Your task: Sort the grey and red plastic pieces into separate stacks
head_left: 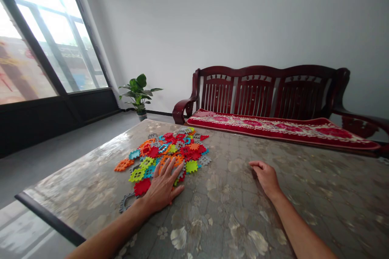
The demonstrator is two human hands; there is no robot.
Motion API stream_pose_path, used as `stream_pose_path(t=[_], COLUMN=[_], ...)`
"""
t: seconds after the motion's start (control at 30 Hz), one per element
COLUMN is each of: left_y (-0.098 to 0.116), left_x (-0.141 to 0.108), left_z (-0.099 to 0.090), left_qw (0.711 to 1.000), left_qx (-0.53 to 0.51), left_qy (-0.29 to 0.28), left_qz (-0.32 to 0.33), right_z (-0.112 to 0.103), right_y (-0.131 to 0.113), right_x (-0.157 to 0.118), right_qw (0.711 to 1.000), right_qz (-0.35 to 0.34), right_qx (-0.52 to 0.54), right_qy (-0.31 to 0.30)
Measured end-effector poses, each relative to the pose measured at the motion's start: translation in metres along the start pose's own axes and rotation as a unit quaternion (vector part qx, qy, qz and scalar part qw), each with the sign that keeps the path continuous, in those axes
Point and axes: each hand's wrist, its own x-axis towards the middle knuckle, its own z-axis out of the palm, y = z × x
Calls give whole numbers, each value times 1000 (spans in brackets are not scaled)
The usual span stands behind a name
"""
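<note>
A loose pile of flat plastic building tiles with toothed edges (pixel 193 166) lies on the table, in red, orange, lime green, blue and grey. Some are solid, others have window-like cut-outs. My left hand (pixel 162 184) rests palm down over the near side of the pile, fingers spread, covering a few pieces. Just left of it are a red tile (pixel 142 187) and a grey arched piece (pixel 127 201). Well apart from the pile, my right hand (pixel 266 178) hovers at or just above the tabletop, its fingers curled together, with nothing visible in them.
A patterned, glossy cover lies over the table (pixel 219 218), whose dark edge (pixel 50 218) runs at the lower left. Behind it stands a dark red wooden bench (pixel 252 93) with a red floral cushion (pixel 273 127). A potted plant (pixel 139 93) stands near the window (pixel 57 32).
</note>
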Motion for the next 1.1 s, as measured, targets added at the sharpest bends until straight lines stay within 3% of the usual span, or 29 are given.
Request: stream_pose_path(t=[0.23, 0.47, 0.57, 0.73, 0.83, 0.93, 1.1], left_y=[6, 40, 40, 30, 24, 11, -19], left_x=[27, 13, 24, 34, 12, -20, -54], left_z=[-3, -12, -6, 2, 2, 0, 2], left_qw=[999, 994, 995, 998, 998, 987, 953], left_qx=[19, -13, -14, 8, 24, 48, 69], left_qy=[17, -24, -35, 13, 59, 99, 64], left_qz=[-38, 102, 92, 60, -1, -116, -289], right_z=[0, 0, -1, -1, -1, 0, 1], right_y=[-4, -4, -4, -4, -2, 1, 4], right_x=[-4, -6, -6, -6, -6, -5, -3], right_qw=[999, 997, 998, 996, 996, 997, 997], right_qz=[13, 19, 17, 20, 21, 20, 26], right_qx=[48, 72, 68, 85, 86, 79, 66], right_qy=[8, 1, -5, -10, -8, -10, -27])
